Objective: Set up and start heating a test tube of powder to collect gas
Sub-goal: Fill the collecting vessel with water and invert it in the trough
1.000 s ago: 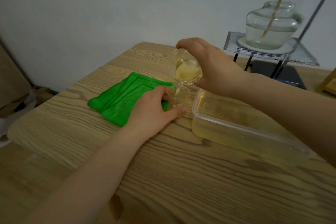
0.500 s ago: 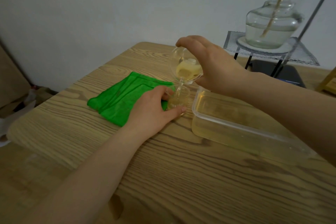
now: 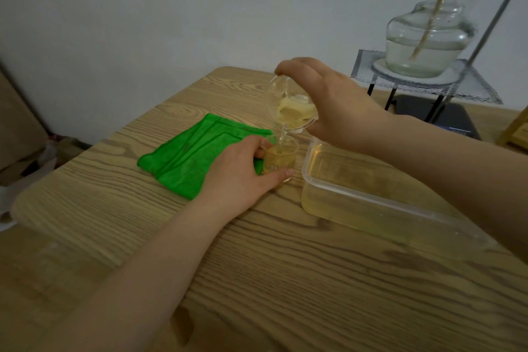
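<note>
Wooden desk (image 3: 285,280), grain running crosswise, carried all items; right hand (image 3: 337,106) gripped a clear glass vessel (image 3: 288,108) from above, fingers curled over its rim, the vessel tipped steeply with its lip directly over a small beaker (image 3: 278,157); pale yellow liquid stood in the tipped vessel and a thin stream ran from its lip into the beaker; left hand (image 3: 243,168) held the beaker upright on the desk, thumb at its near base and fingers curled round its far side; the beaker held yellowish liquid, level hard to judge; green cloth (image 3: 188,160) lay flat just left of the beaker, partly under the left hand; clear plastic tub (image 3: 371,200) stood just right of the beaker, holding shallow yellowish liquid; at the far right, a wire gauze (image 3: 428,86) sat on a black tripod stand (image 3: 391,97), bearing a glass alcohol lamp (image 3: 428,34) part filled with clear liquid, a wick running down inside it; a thin metal rod (image 3: 500,11) rose slantwise beside the lamp; a dark flat base (image 3: 445,120) lay beneath the tripod; plain pale wall (image 3: 171,23) behind.
</note>
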`<state>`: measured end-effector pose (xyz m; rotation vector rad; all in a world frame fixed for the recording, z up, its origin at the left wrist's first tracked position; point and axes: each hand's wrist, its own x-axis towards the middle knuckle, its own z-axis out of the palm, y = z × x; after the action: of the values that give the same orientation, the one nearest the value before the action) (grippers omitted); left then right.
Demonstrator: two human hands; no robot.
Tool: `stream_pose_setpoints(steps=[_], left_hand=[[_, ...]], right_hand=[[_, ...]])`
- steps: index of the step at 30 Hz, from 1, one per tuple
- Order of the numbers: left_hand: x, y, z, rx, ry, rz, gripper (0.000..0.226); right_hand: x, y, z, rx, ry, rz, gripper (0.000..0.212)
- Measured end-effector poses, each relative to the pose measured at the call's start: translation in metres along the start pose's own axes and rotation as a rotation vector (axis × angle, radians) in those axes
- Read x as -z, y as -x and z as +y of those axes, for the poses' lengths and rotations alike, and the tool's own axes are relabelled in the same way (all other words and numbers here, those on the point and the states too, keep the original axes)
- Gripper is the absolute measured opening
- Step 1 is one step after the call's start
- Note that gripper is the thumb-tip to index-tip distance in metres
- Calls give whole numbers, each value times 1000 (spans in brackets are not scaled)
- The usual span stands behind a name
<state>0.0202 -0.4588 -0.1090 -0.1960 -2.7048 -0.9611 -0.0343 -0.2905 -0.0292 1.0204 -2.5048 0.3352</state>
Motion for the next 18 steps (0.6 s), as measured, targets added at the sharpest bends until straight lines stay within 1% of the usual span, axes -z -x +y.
stream_pose_setpoints(steps=[11,18], left_hand=[[-1,-2,-1,-4,3,10,61],[-1,-1,-1,-4,5,5,59]], right_hand=[[0,1,-2,6,7,-39,77],[0,2,-4,4,25,-35,76]])
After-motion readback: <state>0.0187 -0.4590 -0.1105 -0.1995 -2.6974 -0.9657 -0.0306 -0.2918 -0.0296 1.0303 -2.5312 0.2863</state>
